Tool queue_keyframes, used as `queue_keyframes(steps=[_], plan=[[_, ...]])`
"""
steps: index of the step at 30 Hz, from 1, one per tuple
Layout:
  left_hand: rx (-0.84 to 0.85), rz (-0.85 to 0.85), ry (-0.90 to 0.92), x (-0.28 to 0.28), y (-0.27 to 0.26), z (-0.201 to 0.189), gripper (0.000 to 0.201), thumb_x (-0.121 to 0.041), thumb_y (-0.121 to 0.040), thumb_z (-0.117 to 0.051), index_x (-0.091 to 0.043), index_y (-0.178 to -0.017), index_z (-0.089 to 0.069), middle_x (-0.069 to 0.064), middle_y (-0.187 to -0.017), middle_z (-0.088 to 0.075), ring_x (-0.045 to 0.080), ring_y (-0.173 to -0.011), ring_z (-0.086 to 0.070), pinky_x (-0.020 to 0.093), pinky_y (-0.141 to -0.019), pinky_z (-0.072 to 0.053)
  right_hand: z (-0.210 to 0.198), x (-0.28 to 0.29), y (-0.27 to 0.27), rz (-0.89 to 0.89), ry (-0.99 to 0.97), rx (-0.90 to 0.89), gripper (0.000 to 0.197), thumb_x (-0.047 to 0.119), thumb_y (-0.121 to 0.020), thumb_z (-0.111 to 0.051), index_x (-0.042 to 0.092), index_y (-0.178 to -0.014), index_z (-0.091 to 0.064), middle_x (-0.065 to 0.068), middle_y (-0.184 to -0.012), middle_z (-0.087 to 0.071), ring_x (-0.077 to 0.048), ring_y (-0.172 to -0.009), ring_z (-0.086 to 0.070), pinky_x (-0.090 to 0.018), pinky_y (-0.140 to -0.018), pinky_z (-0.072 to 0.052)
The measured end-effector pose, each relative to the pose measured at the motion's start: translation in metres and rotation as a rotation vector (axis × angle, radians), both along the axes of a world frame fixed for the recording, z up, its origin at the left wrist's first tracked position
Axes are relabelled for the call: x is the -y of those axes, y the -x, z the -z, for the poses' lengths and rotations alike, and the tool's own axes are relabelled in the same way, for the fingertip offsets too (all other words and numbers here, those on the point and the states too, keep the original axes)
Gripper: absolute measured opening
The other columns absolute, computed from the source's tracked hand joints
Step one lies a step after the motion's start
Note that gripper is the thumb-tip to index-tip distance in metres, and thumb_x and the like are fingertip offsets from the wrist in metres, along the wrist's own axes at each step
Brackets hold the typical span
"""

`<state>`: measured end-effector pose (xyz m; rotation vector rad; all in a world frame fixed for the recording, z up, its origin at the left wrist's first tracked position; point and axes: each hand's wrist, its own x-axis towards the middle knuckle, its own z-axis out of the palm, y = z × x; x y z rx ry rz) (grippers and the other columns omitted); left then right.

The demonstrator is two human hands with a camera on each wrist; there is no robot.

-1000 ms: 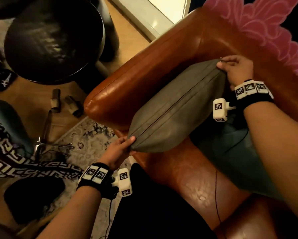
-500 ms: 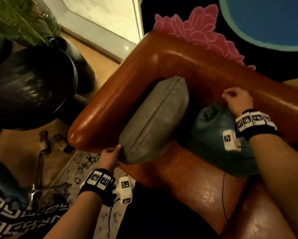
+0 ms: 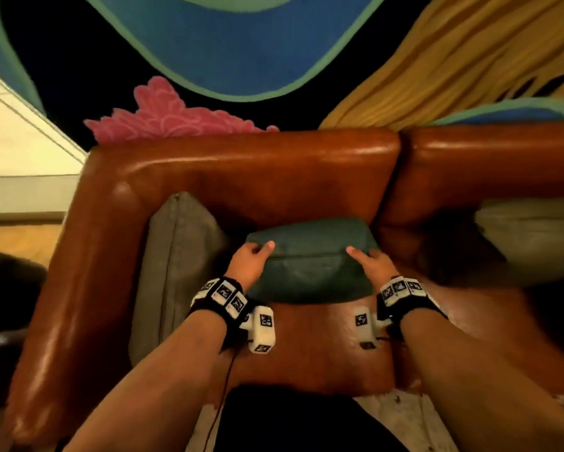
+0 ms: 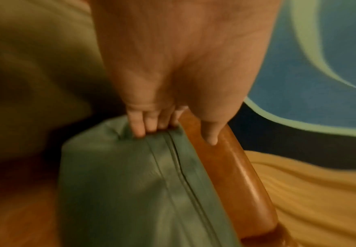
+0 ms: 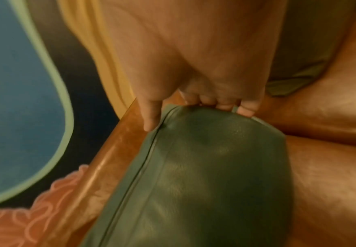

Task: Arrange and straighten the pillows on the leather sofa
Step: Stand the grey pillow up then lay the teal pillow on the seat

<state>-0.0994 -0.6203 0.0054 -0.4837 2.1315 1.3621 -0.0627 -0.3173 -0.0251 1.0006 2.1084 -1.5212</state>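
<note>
A dark green leather pillow (image 3: 310,259) stands on the brown leather sofa (image 3: 241,164), leaning toward the backrest. My left hand (image 3: 253,256) grips its left top corner, fingers curled over the edge (image 4: 145,127). My right hand (image 3: 368,261) grips the right top corner (image 5: 217,103), thumb along the seam. A grey pillow (image 3: 176,265) stands on edge against the sofa's left armrest, untouched. Another grey pillow (image 3: 531,233) lies on the seat to the right.
A colourful wall hanging (image 3: 274,53) in blue, pink and yellow hangs behind the sofa. A dark round seat (image 3: 0,288) stands off the left armrest. The bare seat cushion (image 3: 316,344) lies in front of the green pillow.
My left hand let go of the grey pillow, which now stands against the armrest. Both hands moved onto the green pillow and took its top corners. My view swung right and up.
</note>
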Motion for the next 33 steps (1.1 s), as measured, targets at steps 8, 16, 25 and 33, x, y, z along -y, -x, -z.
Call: queue_keyframes(steps=[8,16,25,33], plan=[[0.439,-0.201,-0.267,0.004,-0.012,0.035,0.103,-0.022,-0.023,-0.104,0.001,-0.117,-0.068,0.019,-0.110,-0.074,0.038,-0.105,-0.070,0.058,-0.099,-0.052,-0.002,0.001,-0.038,0.081,0.260,0.046,0.059,0.019,-0.065,-0.088,0.000,-0.116,-0.065,-0.018,-0.108,-0.073,-0.032,-0.100,-0.070,-0.048,-0.095,-0.054],[0.424,-0.249,-0.292,-0.002,-0.016,0.001,0.097,0.002,-0.055,-0.092,0.002,-0.140,-0.045,0.025,-0.122,-0.066,0.041,-0.101,-0.070,0.054,-0.074,-0.061,-0.020,0.006,-0.052,0.095,0.300,-0.022,0.078,0.005,-0.041,-0.086,0.003,-0.116,-0.062,-0.020,-0.116,-0.069,-0.037,-0.110,-0.065,-0.052,-0.097,-0.052],[0.405,-0.348,-0.317,-0.001,-0.016,-0.019,0.063,0.015,-0.065,-0.076,0.004,-0.124,-0.059,0.029,-0.113,-0.068,0.041,-0.083,-0.069,0.044,-0.054,-0.058,-0.056,0.013,-0.049,0.244,0.402,0.003,0.069,-0.009,-0.045,-0.089,-0.002,-0.110,-0.067,-0.022,-0.106,-0.073,-0.041,-0.101,-0.069,-0.057,-0.090,-0.054],[0.351,-0.281,-0.501,0.023,0.015,-0.037,0.032,0.015,-0.080,-0.060,0.002,-0.109,-0.055,0.031,-0.110,-0.064,0.037,-0.088,-0.066,0.043,-0.059,-0.059,-0.081,-0.005,-0.053,0.171,0.427,0.332,0.057,0.005,-0.063,-0.084,-0.001,-0.116,-0.064,-0.025,-0.105,-0.073,-0.040,-0.093,-0.072,-0.048,-0.077,-0.059]])
